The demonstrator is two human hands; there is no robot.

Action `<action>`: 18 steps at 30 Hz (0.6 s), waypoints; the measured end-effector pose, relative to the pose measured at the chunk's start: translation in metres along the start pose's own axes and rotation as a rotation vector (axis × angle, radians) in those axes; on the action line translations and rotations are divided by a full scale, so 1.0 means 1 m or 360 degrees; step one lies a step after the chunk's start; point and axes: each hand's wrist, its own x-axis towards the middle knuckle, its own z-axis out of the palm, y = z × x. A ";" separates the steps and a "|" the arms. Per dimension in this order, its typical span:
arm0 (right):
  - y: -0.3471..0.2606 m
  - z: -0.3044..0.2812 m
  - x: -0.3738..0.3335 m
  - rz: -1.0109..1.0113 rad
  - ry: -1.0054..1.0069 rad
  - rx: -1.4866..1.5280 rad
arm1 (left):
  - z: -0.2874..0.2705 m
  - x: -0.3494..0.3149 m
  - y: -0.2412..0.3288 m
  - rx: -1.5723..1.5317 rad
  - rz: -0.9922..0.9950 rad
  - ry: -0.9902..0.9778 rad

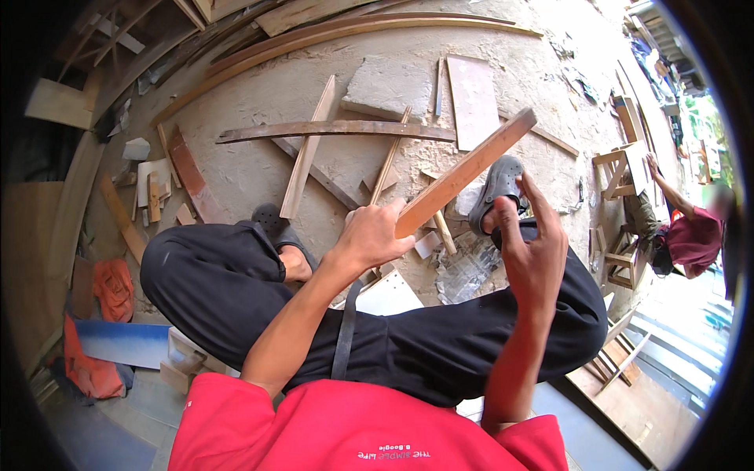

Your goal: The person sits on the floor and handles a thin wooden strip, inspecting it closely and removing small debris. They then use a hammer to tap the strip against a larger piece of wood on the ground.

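Note:
My left hand [371, 235] is wrapped round the near end of a wooden plank [470, 169], which slants up and away to the right over the ground. Held apart from the plank, my right hand [536, 250] is raised over my right leg, thumb and fingers spread with nothing between them. A short round wooden stick [444, 232] lies on the ground below the plank, near a crumpled clear plastic sheet [469, 271]. Between my legs, a white board [385, 295] is partly hidden by my trousers and a dark strap.
A long dark batten [338, 129] crosses several loose strips ahead. Beyond it are a concrete slab [389, 86] and a pale panel [473, 98]. Orange cloth [114, 290] lies at left. Another person [691, 239] is at far right, beside wooden stools [620, 173].

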 end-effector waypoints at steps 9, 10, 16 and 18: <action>0.068 -0.020 0.051 -0.1092 -0.1058 -0.1148 | -0.004 0.007 0.004 0.0301 0.0552 -0.0253; 0.085 -0.022 0.058 -0.1080 -0.1195 -0.1128 | -0.002 0.009 0.005 0.0303 0.0571 -0.0213; 0.106 -0.029 0.088 -0.1086 -0.1286 -0.0663 | -0.022 0.017 -0.004 0.0363 0.0424 -0.0275; 0.111 -0.029 0.099 -0.1013 -0.1356 -0.0606 | -0.029 0.021 0.000 0.0318 0.0336 -0.0249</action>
